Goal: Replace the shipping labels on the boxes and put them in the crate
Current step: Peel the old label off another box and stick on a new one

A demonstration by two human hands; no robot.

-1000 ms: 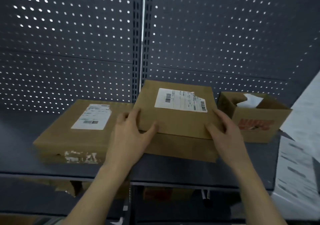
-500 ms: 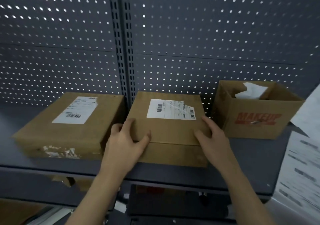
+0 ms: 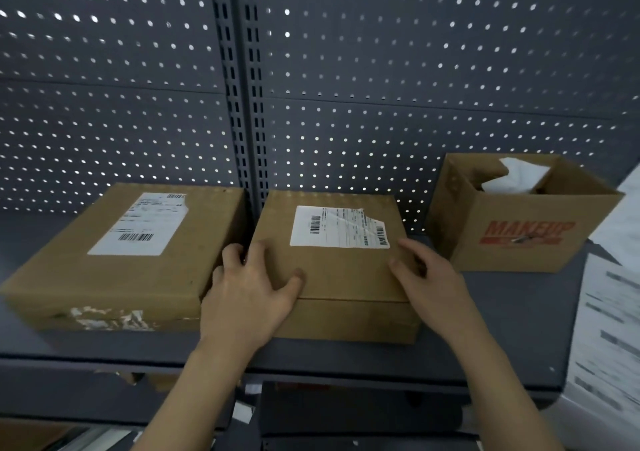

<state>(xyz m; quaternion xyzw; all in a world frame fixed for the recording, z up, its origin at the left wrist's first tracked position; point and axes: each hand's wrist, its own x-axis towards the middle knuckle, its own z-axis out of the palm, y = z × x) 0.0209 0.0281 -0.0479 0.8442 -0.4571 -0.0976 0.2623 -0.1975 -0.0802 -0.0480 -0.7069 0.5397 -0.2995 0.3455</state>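
- The left box (image 3: 121, 260) lies flat on the shelf (image 3: 502, 329) with a white label (image 3: 138, 223) on its lid and torn tape scraps (image 3: 110, 317) along its front. It has not moved.
- The left hand (image 3: 249, 298) grips the near left corner of the middle box (image 3: 339, 270). The thumb and forefinger are on the lid, and the other fingers curl down into the gap beside the left box.
- A second ago the middle box was raised and tilted, overlapping the left box. Now it sits flat on the shelf, just beside the left box and well apart from the one on the right.
- Its old label (image 3: 337, 227) is still stuck on, creased, with its upper right corner lifting. I reckon peeling comes next, and that loose corner is the place to start.
- The right hand (image 3: 429, 284) rests on the near right corner with its thumb and forefinger laid fairly straight on the lid. The other fingers are hidden past the edge, so I cannot tell whether they grip.
- The open MAKEUP box (image 3: 526, 239) holds white paper (image 3: 519, 176).
- Blurred white sheets (image 3: 609, 312) fill the right edge.
- No crate is in sight, so no box seems ready to go in yet.
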